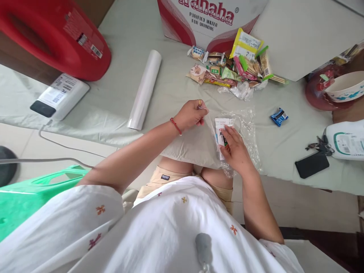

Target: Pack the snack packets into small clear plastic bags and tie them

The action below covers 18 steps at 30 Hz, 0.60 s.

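Note:
My left hand [191, 115] is closed in a pinch on the edge of some clear plastic film. Its fingertips are pressed together above the pale green cloth [178, 146]. On a crinkled sheet of the plastic film [248, 140] lies a small white packet [220, 132] with dark lettering and a bit of red and green. My right hand [235, 149] rests flat over the packet's right side, fingers stretched out, hiding part of it. How the film runs between the two hands is hard to make out.
Wrapped snacks [227, 72] lie heaped before a drinking-water carton [207, 22]. A white film roll [145, 89] is left of my hands, beyond it a power bank [61, 96] and red jug [71, 41]. Rightward are a blue packet [279, 116], keys [319, 145] and a black phone [312, 165].

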{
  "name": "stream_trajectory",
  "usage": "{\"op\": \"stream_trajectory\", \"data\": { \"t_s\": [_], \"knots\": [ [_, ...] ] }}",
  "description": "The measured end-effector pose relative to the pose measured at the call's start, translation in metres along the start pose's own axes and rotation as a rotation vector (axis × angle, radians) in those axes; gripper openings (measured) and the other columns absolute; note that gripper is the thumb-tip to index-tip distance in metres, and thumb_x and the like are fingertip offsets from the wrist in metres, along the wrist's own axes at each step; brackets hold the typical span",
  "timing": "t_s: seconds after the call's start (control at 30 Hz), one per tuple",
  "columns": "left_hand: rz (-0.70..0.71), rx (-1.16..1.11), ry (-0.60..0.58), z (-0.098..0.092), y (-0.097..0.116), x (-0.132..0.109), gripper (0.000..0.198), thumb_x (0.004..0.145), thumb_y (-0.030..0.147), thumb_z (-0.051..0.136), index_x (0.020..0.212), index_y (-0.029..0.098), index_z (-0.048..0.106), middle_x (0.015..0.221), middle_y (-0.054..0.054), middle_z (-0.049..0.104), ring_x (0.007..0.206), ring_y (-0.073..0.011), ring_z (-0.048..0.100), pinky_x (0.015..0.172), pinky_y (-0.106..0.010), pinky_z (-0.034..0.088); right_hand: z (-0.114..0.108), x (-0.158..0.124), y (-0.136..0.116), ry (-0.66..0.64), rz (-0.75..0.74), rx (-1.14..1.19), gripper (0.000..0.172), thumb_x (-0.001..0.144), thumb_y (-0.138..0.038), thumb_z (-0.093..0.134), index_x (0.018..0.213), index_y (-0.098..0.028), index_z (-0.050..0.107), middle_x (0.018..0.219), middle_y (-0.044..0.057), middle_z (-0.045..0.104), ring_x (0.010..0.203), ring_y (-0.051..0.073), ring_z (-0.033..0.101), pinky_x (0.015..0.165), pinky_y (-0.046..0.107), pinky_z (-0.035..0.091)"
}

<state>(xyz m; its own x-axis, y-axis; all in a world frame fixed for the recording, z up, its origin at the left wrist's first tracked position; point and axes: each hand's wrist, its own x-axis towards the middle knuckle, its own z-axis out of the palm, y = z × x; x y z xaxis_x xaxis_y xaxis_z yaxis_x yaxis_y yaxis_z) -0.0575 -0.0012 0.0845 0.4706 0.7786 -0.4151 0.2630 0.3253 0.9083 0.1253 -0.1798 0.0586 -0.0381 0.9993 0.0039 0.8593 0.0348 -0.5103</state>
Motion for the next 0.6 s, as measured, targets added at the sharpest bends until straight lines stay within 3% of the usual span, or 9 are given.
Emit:
{"op": "stream_trajectory", "data": {
  "t_s": [0.1, 0.2, 0.3, 0.4, 0.47, 0.6],
  "knots": [
    [0.035, 0.026, -0.022, -0.001, 0.003, -0.004, 0.016, 0.091, 0.016, 0.060, 0.080, 0.022, 0.049, 0.062, 0.006, 0.049, 0.051, -0.0109, 0.056, 0.050, -0.025, 0.036, -0.002, -0.013, -0.005, 0.092, -0.023, 0.032, 0.053, 0.108, -0.043, 0.048, 0.158, -0.027, 0.052, 0.171, 0.010, 0.040, 0.160, 0.030, 0.034, 0.129, 0.059, 0.035],
    [0.230, 0.190, 0.044, 0.000, 0.003, -0.002, 0.014, 0.087, 0.018, 0.065, 0.076, 0.020, 0.055, 0.072, 0.002, 0.055, 0.066, -0.0115, 0.057, 0.064, -0.026, 0.045, -0.005, -0.018, -0.013, 0.222, -0.038, 0.014, 0.051, 0.105, -0.052, 0.055, 0.147, -0.025, 0.062, 0.160, 0.013, 0.052, 0.153, 0.032, 0.042, 0.124, 0.058, 0.040],
    [0.400, 0.272, 0.077, 0.002, 0.001, 0.006, 0.011, 0.082, 0.019, 0.069, 0.076, 0.018, 0.060, 0.095, -0.002, 0.065, 0.085, -0.0134, 0.060, 0.082, -0.029, 0.050, -0.007, -0.023, -0.021, 0.233, 0.007, -0.067, 0.053, 0.096, -0.058, 0.068, 0.134, -0.021, 0.070, 0.141, 0.016, 0.064, 0.139, 0.036, 0.049, 0.116, 0.057, 0.046],
    [0.436, 0.200, -0.016, 0.007, -0.002, 0.015, 0.010, 0.085, 0.023, 0.067, 0.080, 0.018, 0.059, 0.110, -0.005, 0.069, 0.099, -0.0152, 0.063, 0.090, -0.030, 0.049, -0.007, -0.027, -0.021, 0.231, 0.132, -0.069, 0.027, 0.100, -0.045, 0.064, 0.106, -0.023, 0.078, 0.114, 0.012, 0.072, 0.117, 0.032, 0.056, 0.103, 0.051, 0.051],
    [0.426, 0.180, -0.062, 0.013, -0.004, 0.022, 0.014, 0.089, 0.027, 0.065, 0.081, 0.019, 0.057, 0.108, -0.005, 0.071, 0.099, -0.0154, 0.063, 0.090, -0.029, 0.049, -0.007, -0.029, -0.015, 0.252, 0.222, 0.022, 0.024, 0.102, -0.038, 0.059, 0.094, -0.024, 0.076, 0.101, 0.010, 0.072, 0.105, 0.027, 0.059, 0.095, 0.046, 0.052],
    [0.408, 0.239, -0.088, 0.030, -0.009, 0.041, 0.017, 0.095, 0.029, 0.062, 0.082, 0.020, 0.055, 0.084, -0.001, 0.065, 0.081, -0.0139, 0.059, 0.076, -0.027, 0.046, -0.004, -0.029, 0.000, 0.267, 0.390, 0.175, 0.025, 0.100, -0.041, 0.057, 0.091, -0.022, 0.072, 0.098, 0.007, 0.072, 0.092, 0.023, 0.063, 0.083, 0.039, 0.051]
  ]
}}
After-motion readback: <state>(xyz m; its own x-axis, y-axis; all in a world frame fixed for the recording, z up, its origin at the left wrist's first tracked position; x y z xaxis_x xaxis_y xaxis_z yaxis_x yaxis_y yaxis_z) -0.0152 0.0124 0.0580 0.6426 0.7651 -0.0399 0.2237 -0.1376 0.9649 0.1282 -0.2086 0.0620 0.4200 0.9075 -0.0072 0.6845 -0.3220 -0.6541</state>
